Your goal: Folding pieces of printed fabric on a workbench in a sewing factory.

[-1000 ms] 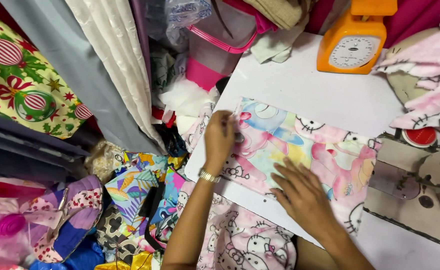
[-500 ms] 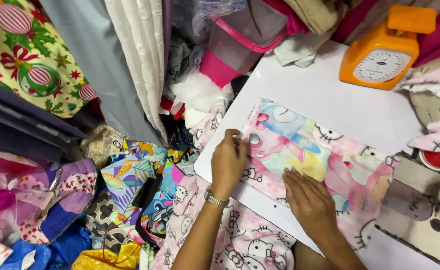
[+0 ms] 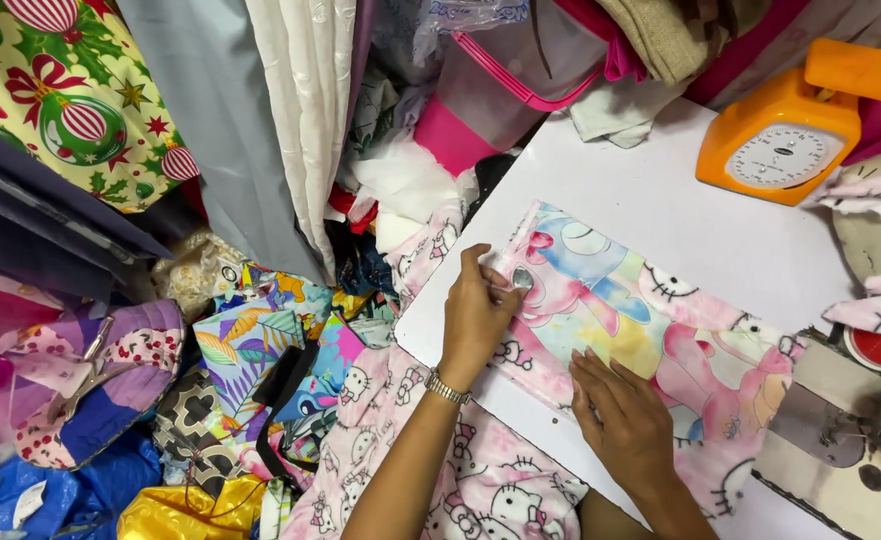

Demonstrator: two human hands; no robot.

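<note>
A strip of pink, blue and yellow cartoon-print fabric (image 3: 651, 330) lies flat across the white table (image 3: 661, 200). My left hand (image 3: 479, 312) pinches the strip's left end together with a small silvery object (image 3: 522, 278) at the fabric edge. My right hand (image 3: 626, 418) lies flat, palm down, on the near edge of the strip, fingers spread slightly. A metal watch (image 3: 447, 387) sits on my left wrist.
An orange kitchen scale (image 3: 796, 130) stands at the table's far right. A sewing machine (image 3: 841, 440) covered in cat-print cloth is at the right edge. Piles of printed fabric (image 3: 261, 360) fill the floor to the left. A pink-rimmed plastic bin (image 3: 501, 90) stands behind the table.
My left hand has stayed at the strip's left end. My right hand has kept to the near edge. The head view has shifted slightly.
</note>
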